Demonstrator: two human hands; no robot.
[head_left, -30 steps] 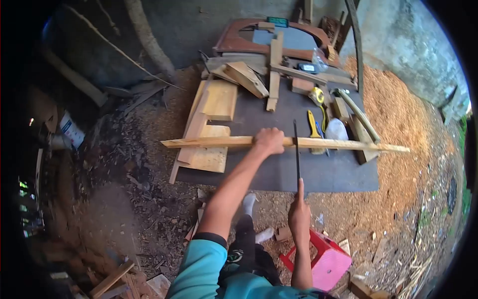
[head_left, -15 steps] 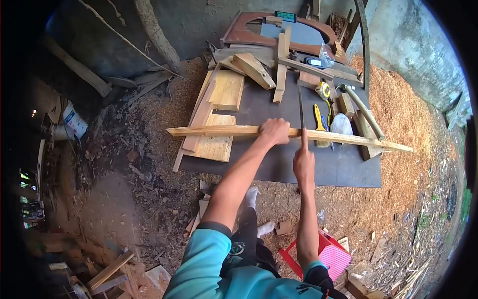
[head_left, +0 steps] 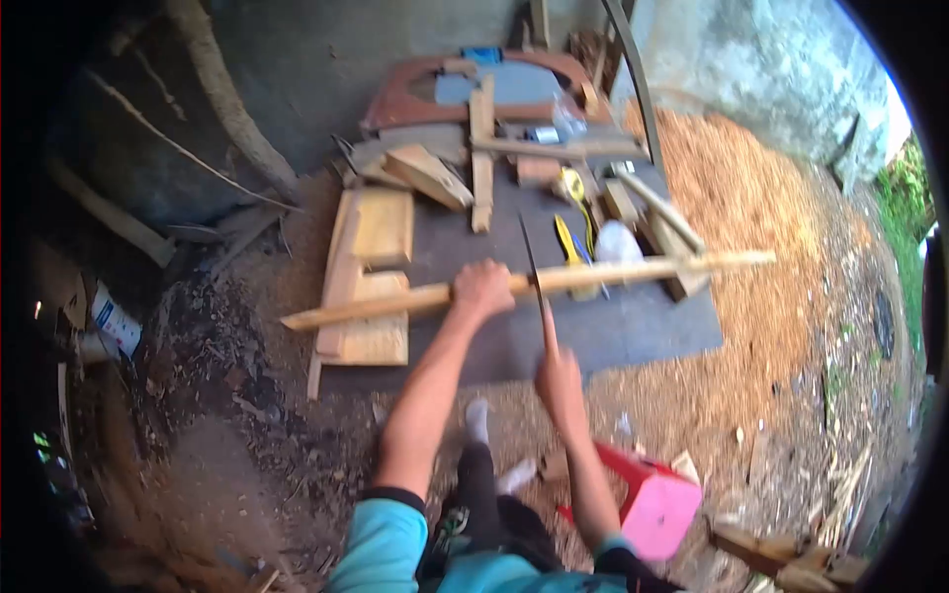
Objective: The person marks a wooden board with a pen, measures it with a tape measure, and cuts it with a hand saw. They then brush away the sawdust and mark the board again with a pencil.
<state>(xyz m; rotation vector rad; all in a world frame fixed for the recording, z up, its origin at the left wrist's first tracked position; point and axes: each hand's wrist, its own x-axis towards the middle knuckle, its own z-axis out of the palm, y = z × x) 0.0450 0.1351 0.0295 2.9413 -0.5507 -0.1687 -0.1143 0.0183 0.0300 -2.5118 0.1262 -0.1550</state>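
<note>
A long, narrow wooden strip (head_left: 633, 273) lies across the dark work table (head_left: 643, 331), over boards on the left and a block on the right. My left hand (head_left: 482, 289) is closed around the strip near its middle. In my right hand (head_left: 560, 387) is the handle of a handsaw (head_left: 531, 252), whose thin dark blade crosses the strip just right of my left hand. Whether the teeth have cut into the wood is too blurred to tell. Beyond the strip lie a yellow-handled brush (head_left: 566, 240), a tape measure (head_left: 570, 185) and a hammer (head_left: 664, 208).
Boards (head_left: 383, 225) and an angled wood block (head_left: 430, 178) occupy the table's left side. At the back rests a brown oval-cut frame (head_left: 395, 99). A red-pink stool (head_left: 662, 509) stands by my right arm. Wood shavings (head_left: 756, 188) cover the floor at right.
My right hand has drawn the saw back towards my body. My left hand still holds the strip. The whole view has shifted and tilted, so the table appears lower and further left.
</note>
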